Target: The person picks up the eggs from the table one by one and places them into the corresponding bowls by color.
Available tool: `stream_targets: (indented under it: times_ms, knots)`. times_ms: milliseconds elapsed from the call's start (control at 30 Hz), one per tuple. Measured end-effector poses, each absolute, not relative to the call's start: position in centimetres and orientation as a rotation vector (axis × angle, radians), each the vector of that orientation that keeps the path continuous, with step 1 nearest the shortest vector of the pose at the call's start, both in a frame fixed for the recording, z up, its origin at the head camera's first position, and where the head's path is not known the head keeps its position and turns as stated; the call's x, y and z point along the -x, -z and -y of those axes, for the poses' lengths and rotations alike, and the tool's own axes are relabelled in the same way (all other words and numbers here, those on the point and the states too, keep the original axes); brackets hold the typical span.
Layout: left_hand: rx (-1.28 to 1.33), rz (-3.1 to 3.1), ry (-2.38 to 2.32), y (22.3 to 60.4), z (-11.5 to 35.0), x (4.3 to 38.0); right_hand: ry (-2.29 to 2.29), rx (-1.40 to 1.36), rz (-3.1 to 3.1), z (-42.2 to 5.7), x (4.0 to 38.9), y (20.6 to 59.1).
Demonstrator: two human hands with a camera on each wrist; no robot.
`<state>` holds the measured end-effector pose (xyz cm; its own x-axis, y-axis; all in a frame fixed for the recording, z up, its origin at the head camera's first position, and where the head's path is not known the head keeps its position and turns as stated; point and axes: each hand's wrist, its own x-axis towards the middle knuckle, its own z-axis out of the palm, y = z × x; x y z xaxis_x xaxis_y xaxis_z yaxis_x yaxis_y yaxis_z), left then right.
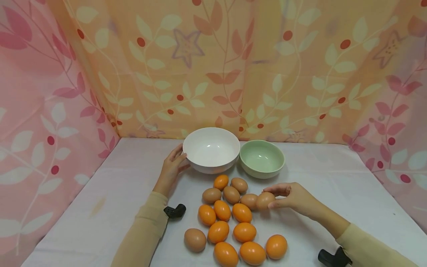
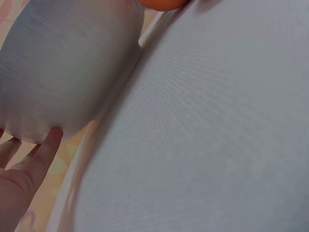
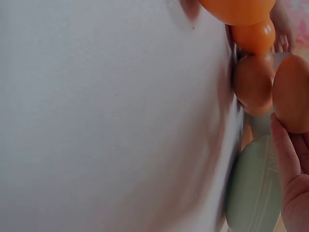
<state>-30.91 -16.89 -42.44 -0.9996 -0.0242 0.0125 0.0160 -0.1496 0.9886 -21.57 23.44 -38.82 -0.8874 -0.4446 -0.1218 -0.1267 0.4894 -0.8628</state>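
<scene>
At the left side of a white bowl (image 1: 211,150) is my left hand (image 1: 171,168), its thumb and fingers touching the outer wall. In the left wrist view, the fingertips lie against the bowl's outside (image 2: 72,72). My right hand (image 1: 293,200) pinches a brown egg (image 1: 265,200) between thumb and fingers. The right wrist view shows this egg (image 3: 292,94) held above the cloth. Beside it in the head view lies another brown egg (image 1: 249,201). Several orange eggs (image 1: 245,232) and brown eggs (image 1: 231,195) lie grouped between the arms.
A pale green bowl (image 1: 262,158) stands right of the white one. White cloth (image 1: 110,207) covers the table. A lone brown egg (image 1: 195,240) lies at the group's left edge, and an orange egg (image 1: 276,246) at its right. Patterned curtains (image 1: 233,74) enclose the back and sides.
</scene>
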Motion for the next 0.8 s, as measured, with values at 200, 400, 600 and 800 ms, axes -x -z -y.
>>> stream_targets:
  times_ms: [200, 400, 600, 800]
  knots:
    - [-0.036, 2.020, 2.372, 42.5, 17.0, 30.8, 1.380, 0.468, -2.407, -22.5, 22.0, 38.6]
    - [-0.018, 2.013, 2.374, 42.5, 17.0, 30.7, 1.374, 0.437, -2.455, -21.8, 22.4, 38.3]
    - [-0.012, 2.023, 2.366, 42.6, 17.0, 30.8, 1.365, 0.351, -2.499, -21.5, 23.1, 37.3]
    - [-0.006, 2.022, 2.369, 42.6, 16.9, 31.0, 1.417, 0.335, -2.496, -21.2, 23.7, 36.5]
